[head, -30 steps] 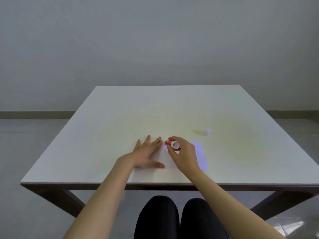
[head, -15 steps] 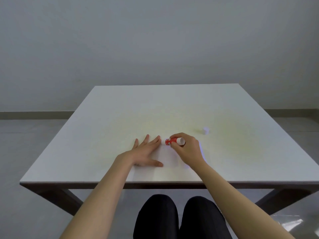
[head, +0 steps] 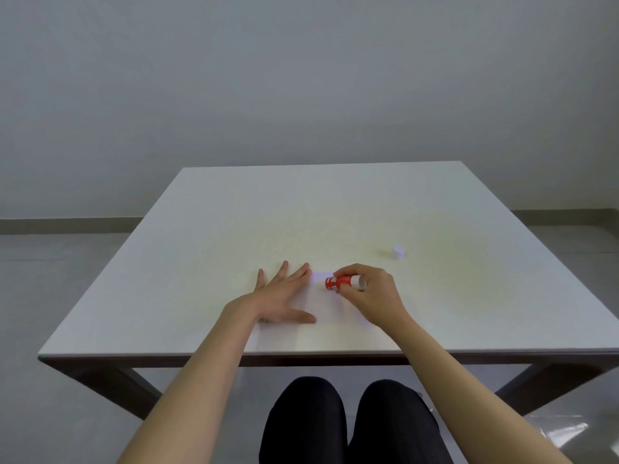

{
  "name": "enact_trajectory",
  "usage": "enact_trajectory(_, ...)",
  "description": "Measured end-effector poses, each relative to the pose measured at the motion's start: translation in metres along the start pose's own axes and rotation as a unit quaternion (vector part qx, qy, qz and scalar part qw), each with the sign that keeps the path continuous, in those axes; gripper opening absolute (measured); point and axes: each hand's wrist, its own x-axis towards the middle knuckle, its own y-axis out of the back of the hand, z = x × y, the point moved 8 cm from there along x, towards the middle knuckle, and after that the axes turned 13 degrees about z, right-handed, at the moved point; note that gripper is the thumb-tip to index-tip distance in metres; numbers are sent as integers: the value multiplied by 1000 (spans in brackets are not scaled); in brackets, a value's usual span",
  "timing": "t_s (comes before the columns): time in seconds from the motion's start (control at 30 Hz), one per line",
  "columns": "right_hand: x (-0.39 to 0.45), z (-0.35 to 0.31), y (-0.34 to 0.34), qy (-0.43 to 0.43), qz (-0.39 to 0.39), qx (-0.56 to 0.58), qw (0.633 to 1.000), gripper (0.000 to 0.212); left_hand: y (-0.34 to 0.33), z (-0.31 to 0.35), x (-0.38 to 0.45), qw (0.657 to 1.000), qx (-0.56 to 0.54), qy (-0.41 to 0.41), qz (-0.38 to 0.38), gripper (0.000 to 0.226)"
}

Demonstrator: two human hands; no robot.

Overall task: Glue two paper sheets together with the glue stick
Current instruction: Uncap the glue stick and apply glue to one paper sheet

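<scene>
Glue stick (head: 345,283) in right hand (head: 375,296), paper (head: 321,306) (edges faint), open tabletop (head: 301,212) beyond

head-worn view, angled forward-down, table (head: 335,209) close

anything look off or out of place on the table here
Nothing stands out. The left hand lies flat on the paper, the right hand holds the red glue stick over it, and the small white cap stands apart, further back on the table.

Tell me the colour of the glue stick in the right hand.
Red with a white end, the glue stick shows best in the head view, held by the right hand.
</scene>
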Motion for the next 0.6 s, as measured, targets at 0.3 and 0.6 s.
enact_trajectory(0.3, -8, 2, -1, 5, -95, -20, 995, 14, 0, 0, -1, 1000, 3, 10, -6, 106)
enact_trajectory(0.6, 8, 12, 21, -36, -1, -20, 999, 17, -1, -2, 0, 1000, -8, 15, 0, 104)
